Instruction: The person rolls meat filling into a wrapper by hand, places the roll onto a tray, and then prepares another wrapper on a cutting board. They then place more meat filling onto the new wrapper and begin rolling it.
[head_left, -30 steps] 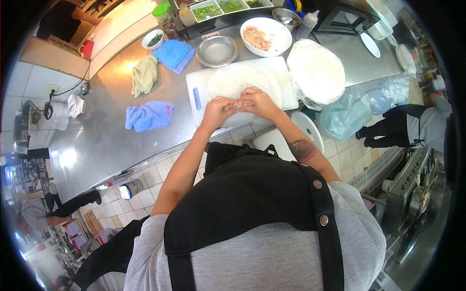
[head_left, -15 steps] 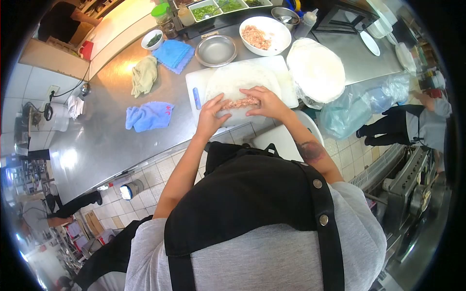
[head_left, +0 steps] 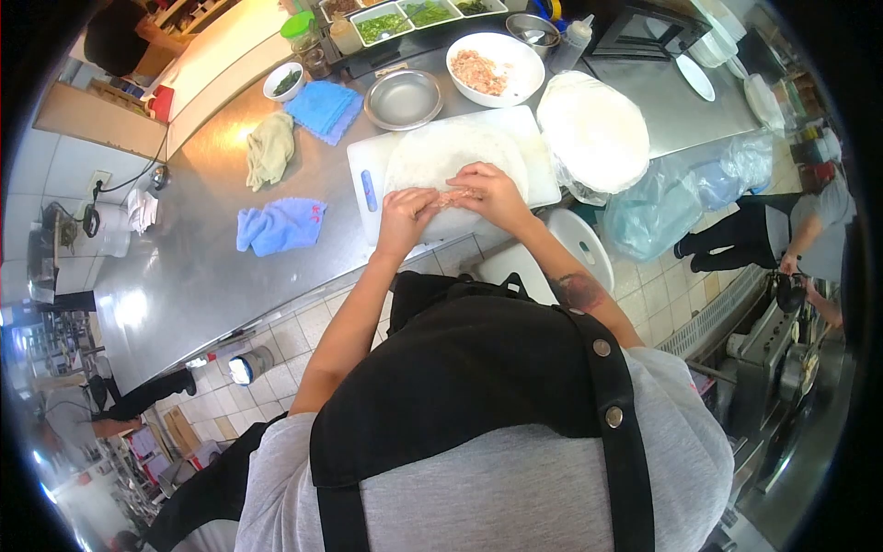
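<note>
A round whitish wrapper sheet [head_left: 451, 147] lies on the white cutting board [head_left: 544, 175], right in front of me. Along its near side runs a short strip of pinkish minced meat [head_left: 451, 198]. My left hand [head_left: 407, 217] has its fingers curled over the strip's left end. At the other end, my right hand [head_left: 494, 193] bends its fingers and thumb around the meat. Between the two sets of fingertips only a small stretch of meat shows. More minced meat fills part of a white bowl [head_left: 517, 69] behind the board.
A metal dish [head_left: 403, 99] stands behind the board; stacked round sheets [head_left: 593, 133] under plastic sit at its right. Cloths [head_left: 280, 226] lie to the left. Trays of chopped greens [head_left: 382, 28] line the back. A co-worker [head_left: 819, 221] stands far right.
My hands have come closer together, and their fingers have closed in over the meat strip, covering more of it. The co-worker at right now reaches toward the stove.
</note>
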The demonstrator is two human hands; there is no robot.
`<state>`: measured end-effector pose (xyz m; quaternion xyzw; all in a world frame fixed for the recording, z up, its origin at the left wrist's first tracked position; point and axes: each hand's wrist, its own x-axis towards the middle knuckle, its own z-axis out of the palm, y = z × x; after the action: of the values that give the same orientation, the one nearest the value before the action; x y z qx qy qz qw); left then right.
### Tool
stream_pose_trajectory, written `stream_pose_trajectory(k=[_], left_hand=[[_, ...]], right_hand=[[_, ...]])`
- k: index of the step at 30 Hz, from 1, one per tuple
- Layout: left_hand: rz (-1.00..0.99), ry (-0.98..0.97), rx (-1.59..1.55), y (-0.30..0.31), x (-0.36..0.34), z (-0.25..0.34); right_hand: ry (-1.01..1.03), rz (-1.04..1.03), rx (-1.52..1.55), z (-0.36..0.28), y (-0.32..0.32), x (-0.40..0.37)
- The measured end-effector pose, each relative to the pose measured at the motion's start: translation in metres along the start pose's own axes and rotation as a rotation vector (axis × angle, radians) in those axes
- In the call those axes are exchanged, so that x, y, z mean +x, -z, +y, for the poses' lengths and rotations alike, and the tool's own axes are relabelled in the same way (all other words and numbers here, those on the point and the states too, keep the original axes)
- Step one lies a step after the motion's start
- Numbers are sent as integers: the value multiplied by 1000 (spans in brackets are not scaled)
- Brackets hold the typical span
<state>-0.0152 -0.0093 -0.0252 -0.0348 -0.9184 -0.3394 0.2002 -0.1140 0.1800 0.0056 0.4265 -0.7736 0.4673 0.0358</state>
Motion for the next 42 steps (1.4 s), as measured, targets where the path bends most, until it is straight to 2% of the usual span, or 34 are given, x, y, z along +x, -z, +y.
stream_pose_trajectory(k=[2,4,8,11,13,17,19,22,27,29,32,35,37,42], left_hand=[[-68,18,39,6,-1,7],[-63,-4,106,2,0,11],[-58,-49,240,-11,3,16],[13,-87,210,-12,7,28],[-26,-83,178,-16,11,31],[-79,-89,144,-25,20,36],[-72,-77,121,-31,24,35],[-40,-45,74,-33,28,41],[-16,-21,48,-43,31,41],[-74,31,61,-44,33,42],[-26,-1,46,-43,32,47],[10,-46,31,-49,30,48],[-10,-57,37,-52,33,49],[-50,-79,66,-42,33,47]], right_hand=[[-3,55,2,1,2,-2],[-29,57,-80,12,4,-11],[-109,66,-41,27,7,-24],[-198,9,-19,35,14,-24],[-292,-96,121,32,24,-18],[-242,-176,156,28,32,-8],[-14,-262,-75,23,33,-5],[6,-298,-137,36,26,-6],[-68,-303,-58,44,30,-12],[-66,-306,-41,40,35,-11],[-60,-188,30,33,43,-11],[-6,-252,-78,48,45,-14],[-108,-316,-26,52,45,-15],[-161,-316,6,41,53,-15]])
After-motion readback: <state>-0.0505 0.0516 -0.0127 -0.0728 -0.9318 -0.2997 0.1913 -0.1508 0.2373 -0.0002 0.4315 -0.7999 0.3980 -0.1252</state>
